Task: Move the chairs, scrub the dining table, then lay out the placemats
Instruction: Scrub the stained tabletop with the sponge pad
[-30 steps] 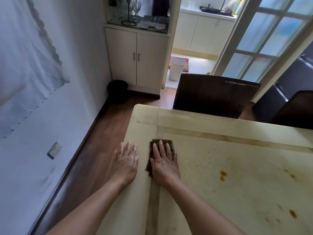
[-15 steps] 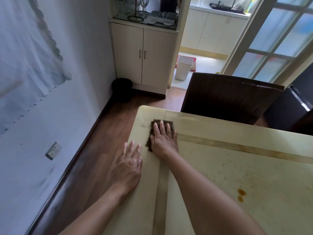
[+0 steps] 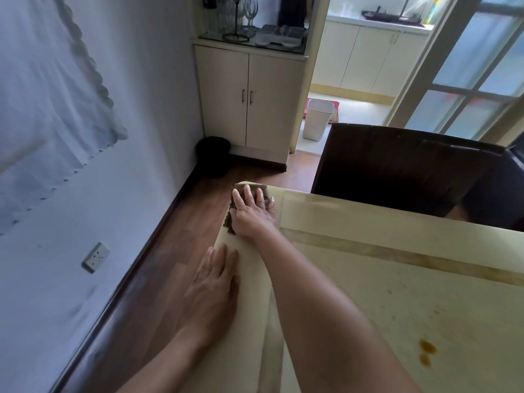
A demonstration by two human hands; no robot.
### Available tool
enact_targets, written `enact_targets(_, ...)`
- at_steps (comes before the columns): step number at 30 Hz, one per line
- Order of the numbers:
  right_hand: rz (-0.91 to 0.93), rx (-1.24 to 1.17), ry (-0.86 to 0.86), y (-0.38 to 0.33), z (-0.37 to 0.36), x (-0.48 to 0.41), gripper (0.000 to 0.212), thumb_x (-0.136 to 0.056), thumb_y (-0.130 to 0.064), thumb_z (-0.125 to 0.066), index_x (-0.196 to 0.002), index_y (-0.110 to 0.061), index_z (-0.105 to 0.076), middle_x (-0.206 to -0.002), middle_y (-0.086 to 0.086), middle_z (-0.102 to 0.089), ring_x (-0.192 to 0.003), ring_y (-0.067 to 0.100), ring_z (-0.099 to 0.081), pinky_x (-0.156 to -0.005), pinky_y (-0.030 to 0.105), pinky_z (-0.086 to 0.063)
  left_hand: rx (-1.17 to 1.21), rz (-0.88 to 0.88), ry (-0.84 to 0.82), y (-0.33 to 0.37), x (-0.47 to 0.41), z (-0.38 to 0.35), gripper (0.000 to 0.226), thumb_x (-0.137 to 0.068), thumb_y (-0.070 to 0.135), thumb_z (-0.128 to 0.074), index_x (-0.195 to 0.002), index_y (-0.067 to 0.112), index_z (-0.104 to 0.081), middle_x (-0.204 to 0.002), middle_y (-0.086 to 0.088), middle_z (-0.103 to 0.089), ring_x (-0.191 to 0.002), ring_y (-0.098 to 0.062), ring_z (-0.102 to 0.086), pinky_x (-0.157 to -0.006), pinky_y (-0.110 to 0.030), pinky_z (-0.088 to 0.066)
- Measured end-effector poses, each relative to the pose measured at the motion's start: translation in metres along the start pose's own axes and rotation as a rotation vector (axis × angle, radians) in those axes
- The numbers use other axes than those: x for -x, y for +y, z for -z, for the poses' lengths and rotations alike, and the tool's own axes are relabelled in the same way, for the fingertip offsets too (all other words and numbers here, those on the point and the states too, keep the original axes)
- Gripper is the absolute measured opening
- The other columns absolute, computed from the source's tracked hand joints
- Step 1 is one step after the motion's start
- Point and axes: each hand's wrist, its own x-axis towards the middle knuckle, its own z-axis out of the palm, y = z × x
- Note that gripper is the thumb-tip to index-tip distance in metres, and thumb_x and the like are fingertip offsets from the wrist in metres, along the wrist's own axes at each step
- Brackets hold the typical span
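Currently the brown scrub pad (image 3: 237,201) lies on the far left corner of the cream dining table (image 3: 397,279), pinned flat under my right hand (image 3: 251,214), fingers extended and close together, palm pressing down. My left hand (image 3: 211,290) lies flat near the table's left edge, fingers loosely spread, holding nothing. Two orange-brown stains (image 3: 426,353) sit on the tabletop, well apart from the pad. A dark wooden chair (image 3: 402,171) stands just beyond the table's far edge.
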Motion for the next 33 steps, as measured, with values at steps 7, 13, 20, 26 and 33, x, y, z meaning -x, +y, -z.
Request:
enact_targets(7,-0.118,-0.023,0.032,0.041,0.016,0.002,0.056,-0.101,-0.038,-0.018,-0.152,-0.028,0.003,-0.158,-0.003,0.019,-0.145,0.024,0.019,-0.115,0.049,0.013,-0.036,-0.004,0.023,-0.004,-0.004,-0.007,0.087,-0.072,0.056,0.011,-0.15,0.024,-0.011,-0.158,0.005,-0.001,-0.136,-0.01,0.018,-0.11,-0.021,0.004)
enact_targets(13,-0.324,-0.033,0.087,0.124,0.031,0.03,0.057,-0.1,-0.039,-0.019,-0.152,-0.026,0.0,-0.159,-0.001,0.015,-0.146,0.024,0.016,-0.116,0.048,0.01,-0.06,0.008,0.0,-0.002,-0.004,-0.003,0.091,-0.066,0.054,0.017,-0.15,0.026,-0.003,-0.151,0.012,0.015,-0.134,-0.005,0.024,-0.107,-0.017,0.009)
enact_targets(20,-0.389,-0.043,0.093,0.126,0.027,0.043,0.057,-0.101,-0.038,-0.019,-0.152,-0.024,0.002,-0.159,-0.001,0.016,-0.146,0.024,0.016,-0.116,0.05,0.011,0.035,0.01,0.044,0.001,-0.004,-0.006,0.091,-0.068,0.053,0.008,-0.15,0.013,-0.003,-0.158,0.0,0.0,-0.134,-0.003,0.015,-0.108,-0.013,0.013)
enact_targets(26,-0.132,0.0,0.024,0.055,0.006,0.053,0.058,-0.101,-0.04,-0.021,-0.152,-0.027,0.003,-0.158,-0.005,0.019,-0.145,0.022,0.019,-0.115,0.049,0.012,0.101,0.055,0.089,0.003,-0.004,-0.006,0.073,-0.081,0.032,-0.013,-0.149,0.007,-0.002,-0.159,-0.005,-0.002,-0.144,-0.006,0.003,-0.11,-0.014,0.007)
enact_targets(33,0.123,0.005,-0.061,-0.001,-0.024,0.083,0.056,-0.101,-0.038,-0.021,-0.151,-0.03,0.002,-0.158,-0.008,0.016,-0.144,0.017,0.021,-0.114,0.045,0.019,0.315,0.101,0.094,0.001,0.0,-0.001,0.064,-0.091,0.027,-0.017,-0.149,0.004,-0.006,-0.158,-0.013,-0.007,-0.147,-0.02,-0.008,-0.114,-0.021,-0.006)
